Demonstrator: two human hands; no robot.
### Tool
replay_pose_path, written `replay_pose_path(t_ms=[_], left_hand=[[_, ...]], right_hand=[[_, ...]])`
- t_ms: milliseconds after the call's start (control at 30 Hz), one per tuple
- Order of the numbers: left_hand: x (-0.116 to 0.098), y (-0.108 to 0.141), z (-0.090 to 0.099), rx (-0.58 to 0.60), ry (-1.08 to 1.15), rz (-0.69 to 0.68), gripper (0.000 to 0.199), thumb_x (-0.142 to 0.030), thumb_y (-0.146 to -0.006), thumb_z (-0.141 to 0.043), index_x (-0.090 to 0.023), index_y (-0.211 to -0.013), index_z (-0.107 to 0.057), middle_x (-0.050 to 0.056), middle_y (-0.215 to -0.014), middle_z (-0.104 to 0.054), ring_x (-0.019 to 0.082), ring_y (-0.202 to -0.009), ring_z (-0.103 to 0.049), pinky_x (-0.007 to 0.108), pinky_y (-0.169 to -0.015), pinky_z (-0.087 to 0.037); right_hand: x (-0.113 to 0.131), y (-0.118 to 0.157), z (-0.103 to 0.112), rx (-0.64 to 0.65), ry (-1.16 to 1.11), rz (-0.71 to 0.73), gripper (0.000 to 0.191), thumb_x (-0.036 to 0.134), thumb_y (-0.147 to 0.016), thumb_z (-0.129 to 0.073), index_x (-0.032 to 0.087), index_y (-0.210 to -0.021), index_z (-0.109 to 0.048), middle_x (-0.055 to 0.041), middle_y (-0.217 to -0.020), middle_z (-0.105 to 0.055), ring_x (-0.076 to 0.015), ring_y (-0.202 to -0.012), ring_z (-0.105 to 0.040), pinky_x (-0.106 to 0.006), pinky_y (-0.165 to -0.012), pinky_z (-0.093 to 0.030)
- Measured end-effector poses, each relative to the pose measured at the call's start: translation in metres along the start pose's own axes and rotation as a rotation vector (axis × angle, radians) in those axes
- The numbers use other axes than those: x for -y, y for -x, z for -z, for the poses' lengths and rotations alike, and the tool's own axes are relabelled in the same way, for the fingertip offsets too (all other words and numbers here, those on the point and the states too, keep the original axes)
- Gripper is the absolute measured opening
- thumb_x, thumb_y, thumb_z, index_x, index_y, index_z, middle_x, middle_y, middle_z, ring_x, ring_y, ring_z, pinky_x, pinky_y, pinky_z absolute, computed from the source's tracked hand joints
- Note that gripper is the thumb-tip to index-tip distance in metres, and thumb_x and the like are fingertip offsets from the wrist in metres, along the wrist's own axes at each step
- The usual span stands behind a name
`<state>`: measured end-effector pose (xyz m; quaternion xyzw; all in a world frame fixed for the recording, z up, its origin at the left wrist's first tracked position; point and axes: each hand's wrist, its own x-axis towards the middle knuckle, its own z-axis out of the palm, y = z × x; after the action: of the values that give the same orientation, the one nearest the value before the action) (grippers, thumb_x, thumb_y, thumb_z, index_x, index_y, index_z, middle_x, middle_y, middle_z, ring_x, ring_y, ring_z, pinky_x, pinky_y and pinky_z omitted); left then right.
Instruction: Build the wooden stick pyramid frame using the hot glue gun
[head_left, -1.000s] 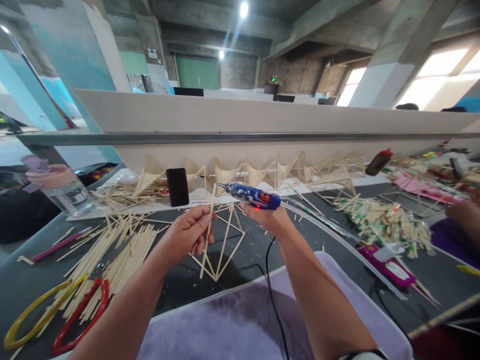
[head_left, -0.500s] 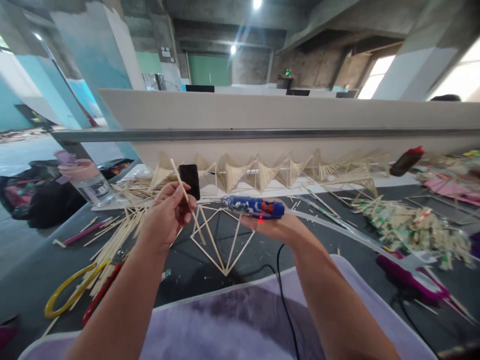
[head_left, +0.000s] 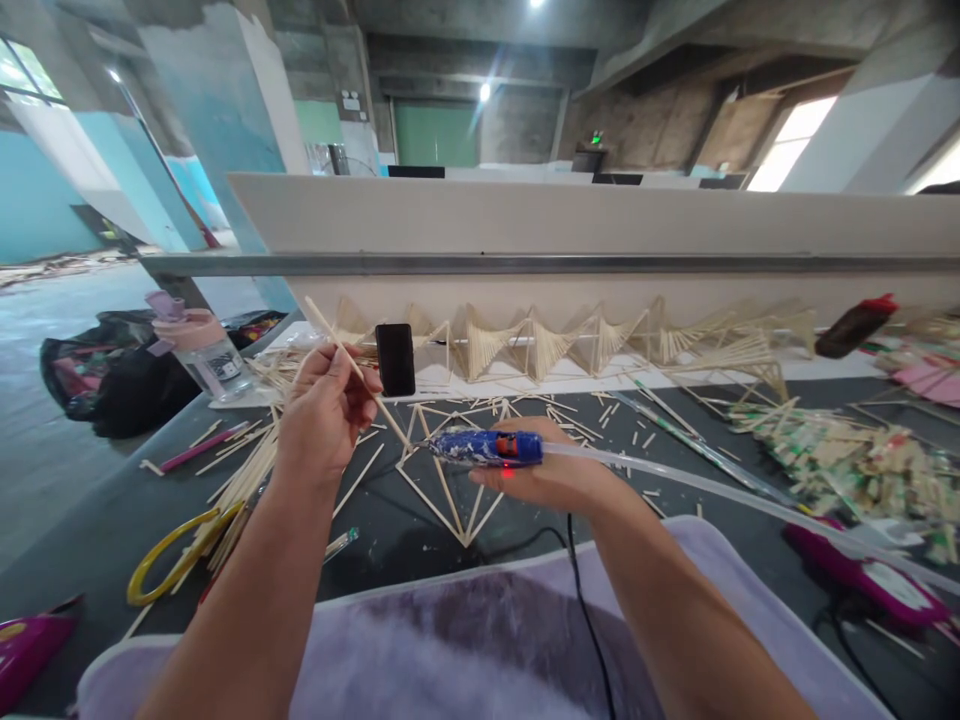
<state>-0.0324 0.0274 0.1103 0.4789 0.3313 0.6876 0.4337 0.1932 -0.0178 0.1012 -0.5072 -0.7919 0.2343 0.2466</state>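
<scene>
Pinched between the fingers of my left hand (head_left: 328, 405) is a thin wooden stick (head_left: 359, 373), slanting down to the right. My right hand (head_left: 529, 475) is wrapped round a blue hot glue gun (head_left: 487, 447), its nozzle pointing left at the stick's lower end. Whether tip and stick touch I cannot tell. A long clear glue stick (head_left: 637, 462) runs out of the gun's back. Below both hands, a frame of glued wooden sticks (head_left: 431, 500) lies on the dark table, partly hidden by the gun and my right hand.
Behind stand twisted stick models (head_left: 491, 340) and a black phone (head_left: 395, 360). Loose sticks (head_left: 244, 460), yellow-handled scissors (head_left: 161, 555) and a bottle (head_left: 201, 350) are at left. A stick pile (head_left: 847, 465) and a purple glue gun (head_left: 862, 570) lie right. A black cable (head_left: 581, 610) crosses the purple cloth (head_left: 450, 650).
The glue gun has moved left and down, bringing its nozzle to the held stick's lower end. The stick now leans more. The whole view has shifted slightly.
</scene>
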Motion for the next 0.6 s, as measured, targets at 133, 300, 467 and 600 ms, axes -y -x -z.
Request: replay_pose_path(t_ms=[133,300,467,600], left_hand=[[0.001,0.001,0.000,0.002,0.004,0.009,0.018,-0.037,-0.081,-0.054,-0.021,-0.088,-0.052,-0.004,-0.057,-0.058,0.006,-0.034,-0.047,0.015,-0.029,-0.028],[0.002,-0.001,0.003,0.005,0.020,-0.017,0.018,-0.037,-0.081,-0.054,-0.020,-0.087,-0.052,-0.004,-0.057,-0.059,0.006,-0.035,-0.048,0.015,-0.030,-0.031],[0.004,-0.003,0.003,0.003,0.058,-0.033,0.017,-0.035,-0.082,-0.054,-0.019,-0.086,-0.052,-0.002,-0.056,-0.059,0.006,-0.034,-0.048,0.015,-0.030,-0.032],[0.004,-0.003,0.001,0.006,0.059,-0.036,0.015,-0.034,-0.081,-0.055,-0.020,-0.084,-0.053,-0.002,-0.056,-0.059,0.007,-0.033,-0.047,0.016,-0.028,-0.030]], right_hand=[[-0.001,0.000,-0.001,-0.009,-0.021,-0.007,0.024,0.039,-0.065,-0.064,0.020,-0.057,-0.053,0.0018,-0.055,-0.052,-0.0103,-0.050,-0.044,-0.024,-0.046,-0.032],[-0.003,0.000,-0.003,-0.044,-0.061,-0.022,0.024,0.039,-0.063,-0.066,0.020,-0.056,-0.053,-0.0006,-0.055,-0.053,-0.0121,-0.049,-0.044,-0.026,-0.045,-0.032],[-0.008,0.001,-0.006,-0.040,-0.087,-0.068,0.025,0.039,-0.065,-0.063,0.020,-0.055,-0.050,0.0009,-0.051,-0.049,-0.0117,-0.048,-0.042,-0.025,-0.043,-0.031],[-0.011,0.000,-0.008,-0.043,-0.090,-0.052,0.025,0.037,-0.067,-0.060,0.019,-0.055,-0.047,0.0017,-0.051,-0.048,-0.0100,-0.047,-0.039,-0.024,-0.043,-0.031]])
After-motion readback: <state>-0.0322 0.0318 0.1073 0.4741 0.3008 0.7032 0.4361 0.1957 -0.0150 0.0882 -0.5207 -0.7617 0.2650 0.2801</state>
